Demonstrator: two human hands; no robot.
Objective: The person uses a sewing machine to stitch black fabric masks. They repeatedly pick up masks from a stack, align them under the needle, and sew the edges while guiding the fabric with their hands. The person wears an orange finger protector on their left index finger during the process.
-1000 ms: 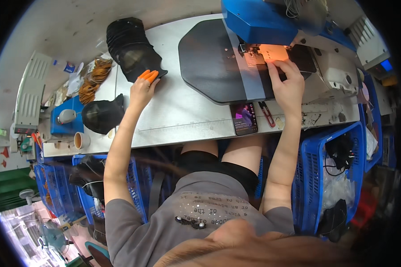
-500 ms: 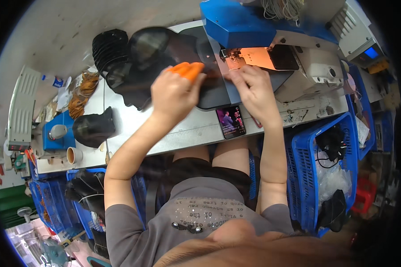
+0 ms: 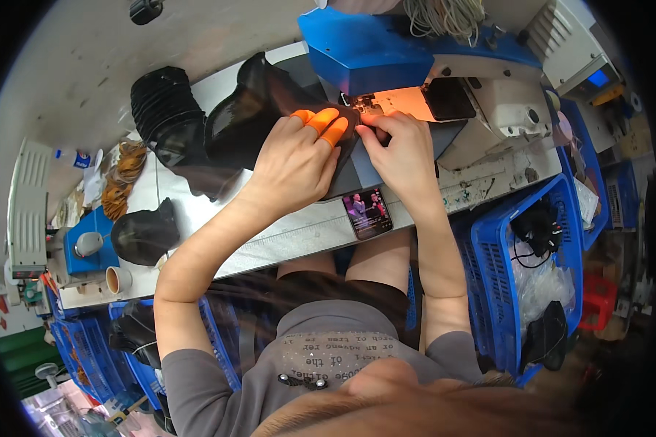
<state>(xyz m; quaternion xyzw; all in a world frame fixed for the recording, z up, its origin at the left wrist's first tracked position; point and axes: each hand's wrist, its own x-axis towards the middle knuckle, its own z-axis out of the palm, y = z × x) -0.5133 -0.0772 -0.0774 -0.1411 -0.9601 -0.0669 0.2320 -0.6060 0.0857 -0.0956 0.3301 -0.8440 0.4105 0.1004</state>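
A glossy black leather-like piece (image 3: 251, 102) lies in front of the sewing machine (image 3: 372, 54), its left part standing up in a raised fold. My left hand (image 3: 299, 156) wears orange finger covers on several fingertips. Its fingers are curled down on the right part of the piece and grip it. Close by, my right hand (image 3: 402, 149) pinches the edge of the same piece with thumb and index finger, just short of the lit needle area (image 3: 364, 105). The palm side of my left hand and the underside of the piece are hidden.
A stack of black pieces (image 3: 169, 109) stands on the left of the white table (image 3: 299, 227). A phone (image 3: 367, 213) lies at the front edge. Farther left are a rounded black piece (image 3: 147, 234) and a paper cup (image 3: 118, 280). A blue basket (image 3: 492, 247) stands at right.
My left hand has moved right, closer to my right hand, and now bears on the piece's right part. The piece's left part has risen into a fold. The whole view has shifted slightly.
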